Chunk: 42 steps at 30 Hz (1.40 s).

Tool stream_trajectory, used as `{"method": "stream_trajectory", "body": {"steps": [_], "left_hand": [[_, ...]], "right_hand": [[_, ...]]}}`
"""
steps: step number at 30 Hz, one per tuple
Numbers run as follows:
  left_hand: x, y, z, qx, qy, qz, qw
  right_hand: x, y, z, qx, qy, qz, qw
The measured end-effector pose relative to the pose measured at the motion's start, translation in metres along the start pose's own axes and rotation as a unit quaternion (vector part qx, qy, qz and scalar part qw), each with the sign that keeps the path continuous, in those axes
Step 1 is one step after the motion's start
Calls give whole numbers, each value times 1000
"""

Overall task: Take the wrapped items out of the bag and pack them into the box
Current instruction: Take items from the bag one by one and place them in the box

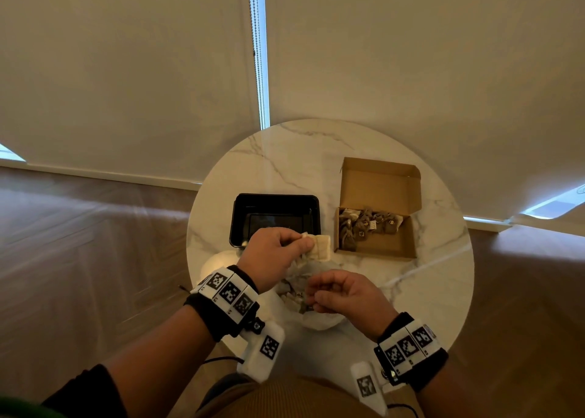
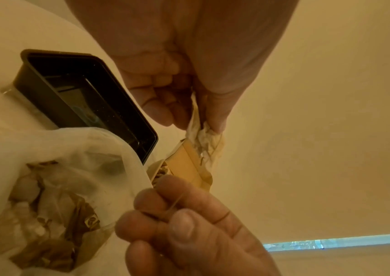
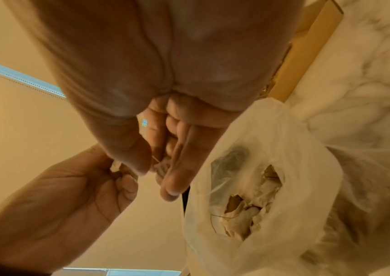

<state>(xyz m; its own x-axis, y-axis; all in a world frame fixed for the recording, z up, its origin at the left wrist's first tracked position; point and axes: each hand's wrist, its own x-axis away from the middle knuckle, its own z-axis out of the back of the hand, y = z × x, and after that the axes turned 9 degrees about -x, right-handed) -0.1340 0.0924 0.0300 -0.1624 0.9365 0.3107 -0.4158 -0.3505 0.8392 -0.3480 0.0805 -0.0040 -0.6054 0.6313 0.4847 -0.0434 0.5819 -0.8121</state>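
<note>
Pale roller blinds hung behind a round marble table [image 1: 437, 291] where a cardboard box [image 1: 378, 246] sat open, its long axis running left to right, with brown wrapped items [image 1: 364, 224] crowded into its far half. Left of it stood a glossy black tray [image 1: 275, 200]. The left hand [image 1: 272, 259] pinched a crinkled cream wrapped item [image 1: 319, 246] between thumb and fingertips, held out toward the box. Below it lay a thin white plastic bag [image 3: 272, 186], mouth open. The right hand [image 1: 345, 294], fingers curled, pinched a small paper tag [image 3: 163, 166] above the bag.
</note>
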Motion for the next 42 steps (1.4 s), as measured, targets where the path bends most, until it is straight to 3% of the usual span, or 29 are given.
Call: {"method": "stream_trajectory", "body": {"steps": [3, 6, 10, 13, 17, 28, 37, 42], "left_hand": [[3, 1, 0, 56, -14, 28, 998], [6, 2, -1, 102, -68, 58, 991], [9, -1, -1, 49, -114, 37, 992], [11, 0, -2, 14, -129, 22, 991], [13, 3, -4, -23, -112, 5, 993], [9, 5, -4, -73, -54, -25, 996], [7, 0, -2, -63, -59, -28, 996], [8, 0, -3, -63, -114, -17, 991]], "right_hand": [[0, 1, -2, 17, 11, 0, 1000], [-2, -2, -5, 65, 59, -2, 996], [-6, -15, -2, 195, 132, 59, 970], [-10, -24, 5, 183, 177, 97, 962], [-7, -34, 2, 119, 172, 115, 971], [4, -37, -9, 66, 147, 127, 979], [3, -28, -4, 152, 117, 173, 966], [5, -34, -8, 179, 90, 180, 963]]}}
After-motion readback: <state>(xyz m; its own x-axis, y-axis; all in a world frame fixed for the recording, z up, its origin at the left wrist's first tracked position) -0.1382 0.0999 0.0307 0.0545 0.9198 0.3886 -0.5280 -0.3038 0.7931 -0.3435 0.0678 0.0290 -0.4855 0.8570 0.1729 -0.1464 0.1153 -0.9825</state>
